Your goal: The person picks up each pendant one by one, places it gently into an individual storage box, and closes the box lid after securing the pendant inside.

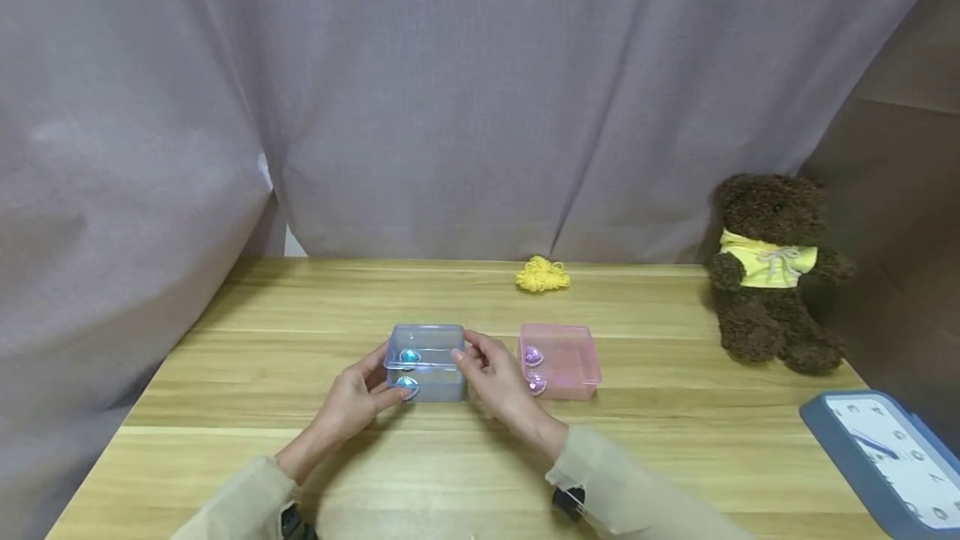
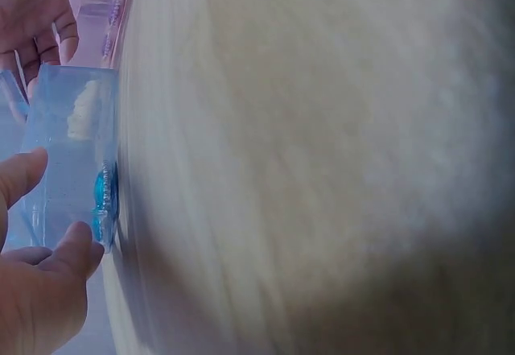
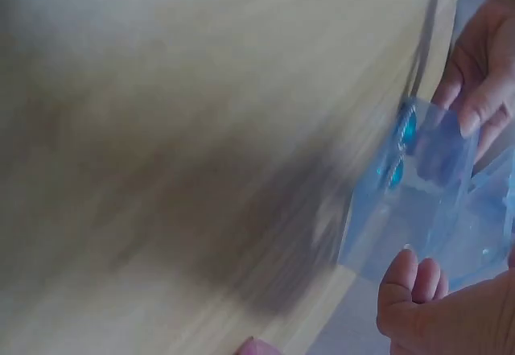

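A clear blue plastic box (image 1: 438, 390) stands in front of me, its lid (image 1: 435, 340) tilted at an angle in both wrist views. Two blue teardrop gems with beaded rims, the nearer gem (image 1: 406, 387) and the farther gem (image 1: 409, 357), show at its left side. My left hand (image 1: 356, 394) grips the box at its left end, thumb at the front corner. At the right end, my right hand (image 1: 495, 377) pinches the lid's edge between thumb and fingers. Beside that hand is a pink plastic box (image 1: 573, 390) with two purple gems (image 1: 533, 356).
A bundle of yellow cord (image 1: 543, 275) lies at the back of the wooden table (image 1: 300, 315). A brown teddy bear (image 1: 772, 273) in a yellow top sits at the right, with a blue-framed clock (image 1: 892, 457) nearer me. Grey cloth (image 1: 450, 107) hangs behind.
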Motion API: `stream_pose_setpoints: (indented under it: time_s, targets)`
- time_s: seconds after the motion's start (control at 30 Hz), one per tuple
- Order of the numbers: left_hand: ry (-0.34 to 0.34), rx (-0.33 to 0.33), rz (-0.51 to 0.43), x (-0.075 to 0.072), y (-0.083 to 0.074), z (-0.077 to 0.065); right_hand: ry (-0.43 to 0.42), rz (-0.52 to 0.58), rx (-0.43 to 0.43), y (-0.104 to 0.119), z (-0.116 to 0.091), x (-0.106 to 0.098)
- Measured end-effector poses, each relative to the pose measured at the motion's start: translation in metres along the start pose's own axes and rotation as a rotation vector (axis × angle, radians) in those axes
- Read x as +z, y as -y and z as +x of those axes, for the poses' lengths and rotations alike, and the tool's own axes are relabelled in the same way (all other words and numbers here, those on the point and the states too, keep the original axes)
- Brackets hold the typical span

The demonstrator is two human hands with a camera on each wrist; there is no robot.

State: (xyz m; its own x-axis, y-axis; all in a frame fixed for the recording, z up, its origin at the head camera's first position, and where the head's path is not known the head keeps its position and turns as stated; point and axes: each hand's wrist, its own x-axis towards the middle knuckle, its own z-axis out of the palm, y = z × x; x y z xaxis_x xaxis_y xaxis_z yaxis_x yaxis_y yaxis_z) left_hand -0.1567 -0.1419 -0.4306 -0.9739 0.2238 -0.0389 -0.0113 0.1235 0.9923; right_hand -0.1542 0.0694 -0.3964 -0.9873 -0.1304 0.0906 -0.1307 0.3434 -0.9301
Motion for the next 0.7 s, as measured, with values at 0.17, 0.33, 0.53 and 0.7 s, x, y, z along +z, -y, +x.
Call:
stream_pose_setpoints:
  time_s: [0.17, 0.33, 0.53, 0.7]
  targets:
    - [0.007, -0.008, -0.004, -0.001, -0.001, -0.001, -0.011, -0.039, -0.048, -0.005, -0.003, 0.005]
    - [0.001, 0.003, 0.033, -0.003, -0.002, -0.005, -0.015, -0.079, -0.045, -0.010, -0.005, 0.006]
    - [0.008, 0.011, 0.010, -0.003, -0.001, -0.005, -0.013, -0.062, -0.026, -0.013, -0.008, 0.006]
    - [-0.016, 0.026, 0.060, -0.003, 0.001, -0.004, -0.020, -0.081, -0.030, -0.013, -0.009, 0.008]
